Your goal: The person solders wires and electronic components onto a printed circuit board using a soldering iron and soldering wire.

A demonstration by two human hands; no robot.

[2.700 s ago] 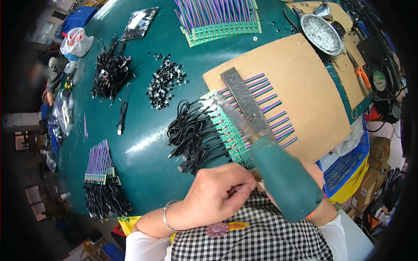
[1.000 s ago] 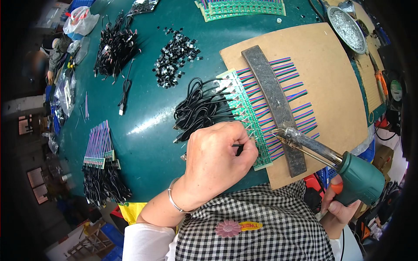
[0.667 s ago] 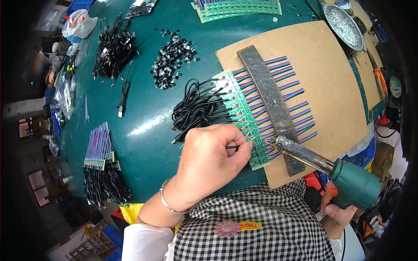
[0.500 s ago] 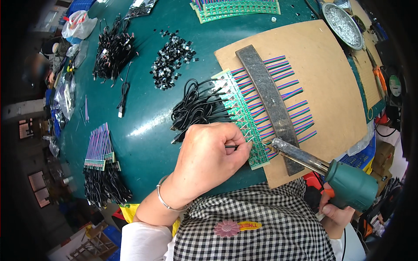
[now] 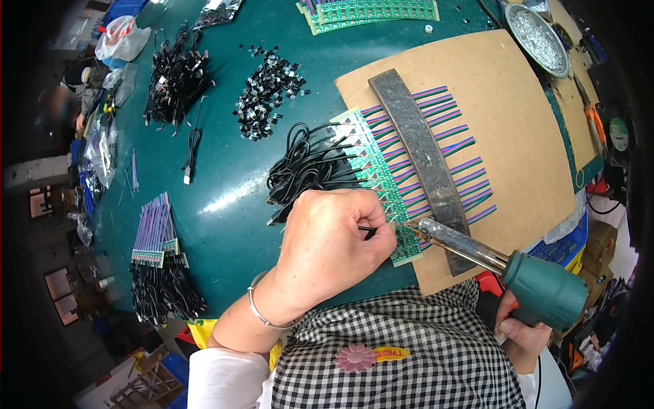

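Soldering iron (image 5: 545, 290) is grasped by the right hand (image 5: 523, 332), its tip at the green circuit-board panel (image 5: 376, 167). The left hand (image 5: 330, 238) pinches a black cable (image 5: 368, 230).

Yellow patch on the checked apron: the patch (image 5: 391, 354) carries a short row of small red letters, beside the pink flower on the apron (image 5: 422, 320).
Round label at the right: the green and pale label (image 5: 618, 134) sits on a black thing; its marks are too small to read.
Circuit board on the table: fine pale marks run along the green circuit board (image 5: 379, 174), too small to tell as letters or numbers.
Boards at the top: the same fine marks on the stacked boards (image 5: 381, 11), unreadable.
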